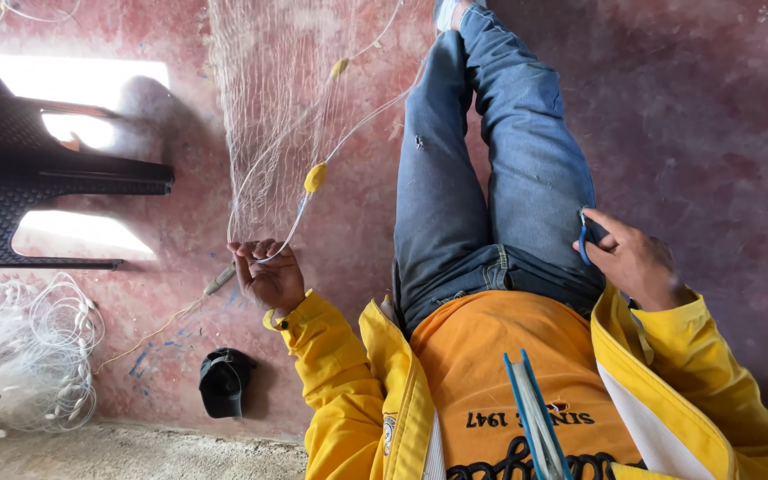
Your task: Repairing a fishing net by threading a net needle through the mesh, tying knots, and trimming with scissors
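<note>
Netting (pixel 264 116) hangs taut above our left hand (pixel 267 274), whose fingers are clenched around its edge line, a yellow float (pixel 315 177) strung just beyond the grip. Our right hand (pixel 635 262) rests against the jeans (pixel 491 178), curled around a small blue-handled tool (pixel 585 238). A black cap (pixel 224 380) lies below the left hand; more piled net (pixel 28 356) sits well apart.

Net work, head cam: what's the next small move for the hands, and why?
Probably bring the right hand, which holds a small blue tool at the thigh, across to the left hand. The left hand's fingers grip the white line of the fishing net just below a yellow float, while the tool sits well apart from it.
</note>
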